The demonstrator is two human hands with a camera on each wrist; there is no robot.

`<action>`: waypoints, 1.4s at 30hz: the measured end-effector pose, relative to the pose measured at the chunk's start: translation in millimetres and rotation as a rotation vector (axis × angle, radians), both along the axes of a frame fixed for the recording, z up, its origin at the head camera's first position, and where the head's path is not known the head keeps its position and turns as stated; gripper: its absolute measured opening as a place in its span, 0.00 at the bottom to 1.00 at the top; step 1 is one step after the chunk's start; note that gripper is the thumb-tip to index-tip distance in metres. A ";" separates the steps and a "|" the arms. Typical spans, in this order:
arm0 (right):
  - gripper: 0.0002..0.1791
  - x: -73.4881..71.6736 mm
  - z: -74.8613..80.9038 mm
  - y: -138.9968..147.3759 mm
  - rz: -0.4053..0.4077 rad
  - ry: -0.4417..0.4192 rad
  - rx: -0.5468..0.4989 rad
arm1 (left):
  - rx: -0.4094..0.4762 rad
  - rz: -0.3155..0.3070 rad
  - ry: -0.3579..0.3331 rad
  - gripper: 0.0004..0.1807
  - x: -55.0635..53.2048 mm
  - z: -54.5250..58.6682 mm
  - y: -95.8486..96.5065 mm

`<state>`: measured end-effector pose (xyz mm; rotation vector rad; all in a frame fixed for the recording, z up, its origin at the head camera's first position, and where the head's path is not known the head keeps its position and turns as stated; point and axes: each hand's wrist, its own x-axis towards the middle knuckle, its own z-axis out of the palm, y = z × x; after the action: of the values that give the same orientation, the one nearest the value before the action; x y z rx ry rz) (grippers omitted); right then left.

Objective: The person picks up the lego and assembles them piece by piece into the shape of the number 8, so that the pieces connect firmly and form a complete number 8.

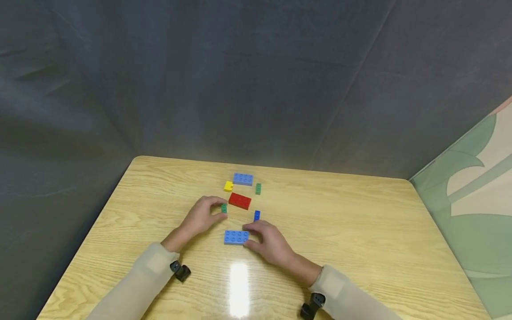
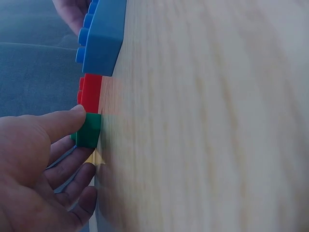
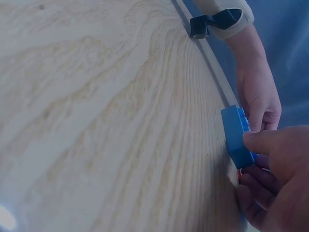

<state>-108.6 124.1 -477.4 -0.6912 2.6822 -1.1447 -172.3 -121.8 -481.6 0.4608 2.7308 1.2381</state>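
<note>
My left hand (image 1: 198, 218) pinches a small green toy brick (image 1: 224, 208) between thumb and fingers, just left of a red brick (image 1: 240, 201). In the left wrist view the thumb lies on one side of this green brick (image 2: 88, 130), with the lower fingers spread. Nearer to me, my right hand (image 1: 272, 242) grips the right end of a light blue eight-stud brick (image 1: 235, 238), studs upward. The right wrist view has the thumb against the blue brick (image 3: 234, 137). A small dark blue brick (image 1: 257, 215) lies just beyond the right fingertips.
Farther back on the wooden table (image 1: 340, 213) lie a yellow piece (image 1: 228, 186), another light blue brick (image 1: 243, 179) and a second small green brick (image 1: 258, 189). Dark cloth (image 1: 256, 89) hangs behind the table's far edge, and a patterned surface (image 1: 480, 213) stands at the right.
</note>
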 end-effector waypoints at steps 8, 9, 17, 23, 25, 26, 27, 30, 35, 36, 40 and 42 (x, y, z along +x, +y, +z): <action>0.16 0.1 -1.7 -0.9 -0.003 0.020 0.007 | -0.018 -0.001 0.013 0.19 -0.3 0.3 -0.5; 0.16 0.0 -1.9 -1.0 -0.004 0.021 0.007 | -0.018 -0.001 0.012 0.19 -0.3 0.6 -0.6; 0.16 -0.3 -1.1 -0.7 -0.003 0.015 0.010 | -0.014 -0.019 0.005 0.19 2.4 5.6 -2.6; 0.16 -0.4 -1.9 -1.1 -0.013 0.002 0.009 | 0.020 -0.058 0.027 0.19 8.0 9.6 -5.6; 0.16 -0.5 -2.1 -1.3 -0.015 0.003 0.007 | 0.038 -0.067 0.031 0.19 10.7 11.0 -6.8; 0.16 -0.5 -2.1 -1.4 -0.016 0.003 0.007 | 0.047 -0.068 0.028 0.19 11.9 11.8 -7.3; 0.16 -0.6 -2.3 -1.5 -0.016 0.005 0.008 | 0.054 -0.072 0.032 0.19 13.0 12.0 -7.8; 0.16 -0.7 -2.6 -1.6 -0.017 0.007 0.008 | 0.076 -0.072 0.032 0.20 16.5 13.1 -8.6; 0.16 -0.8 -2.9 -1.5 -0.018 0.008 0.007 | 0.127 -0.079 0.024 0.20 23.3 14.8 -10.5; 0.16 -0.8 -2.8 -1.5 -0.018 0.007 0.006 | 0.141 -0.082 0.019 0.20 24.8 15.4 -11.1; 0.16 -0.9 -3.3 -1.5 -0.021 0.005 0.002 | 0.187 -0.094 -0.009 0.20 30.8 16.1 -13.0; 0.16 -1.1 -3.5 -1.8 -0.024 0.005 -0.002 | 0.202 -0.099 -0.020 0.19 33.7 16.1 -14.2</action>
<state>-109.7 122.3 -480.9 -0.6646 2.7016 -1.1526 -138.6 -135.9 -465.5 0.5913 2.5434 1.4895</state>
